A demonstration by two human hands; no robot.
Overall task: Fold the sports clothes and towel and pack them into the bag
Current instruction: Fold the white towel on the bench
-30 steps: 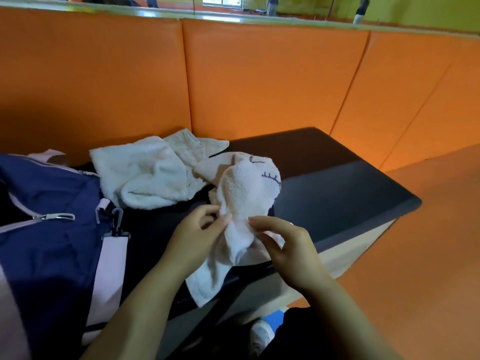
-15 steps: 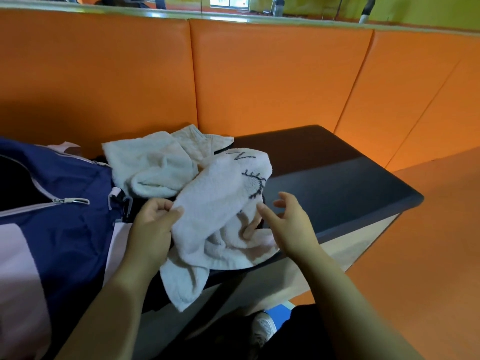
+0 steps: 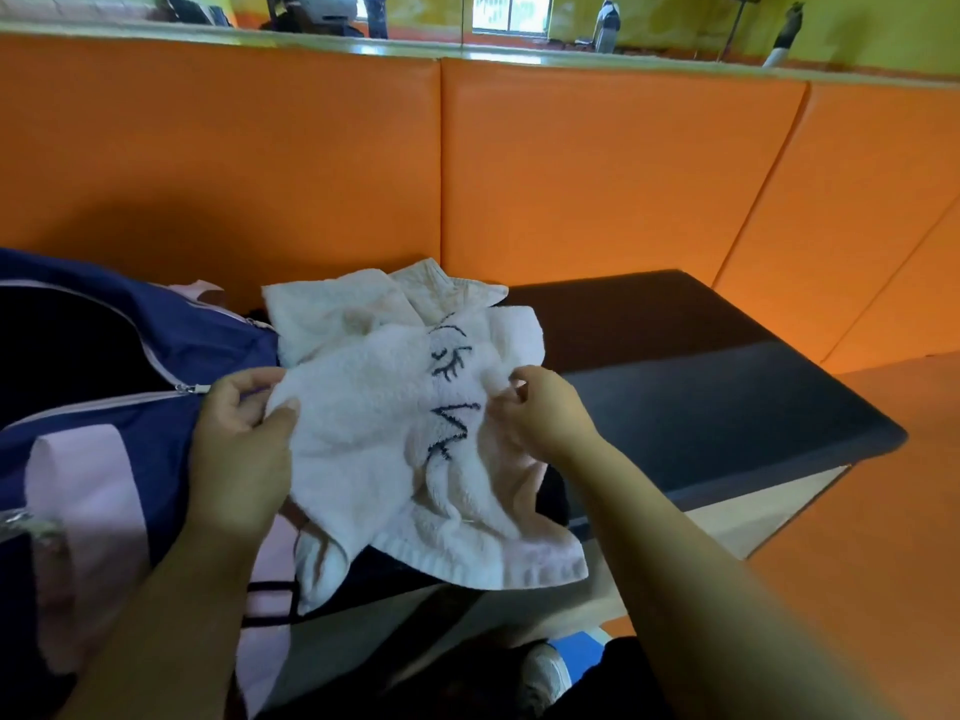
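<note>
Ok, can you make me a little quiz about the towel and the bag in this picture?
1. True or false: the towel with dark stitching is already packed inside the blue bag.
2. How many hands hold the towel? A) none B) one C) two
3. Fill the gap: behind the towel, another white cloth lies on the dark ____.

Key:
1. False. It is outside the bag, in the person's hands.
2. C. The left hand and the right hand each pinch an edge.
3. bench
</note>
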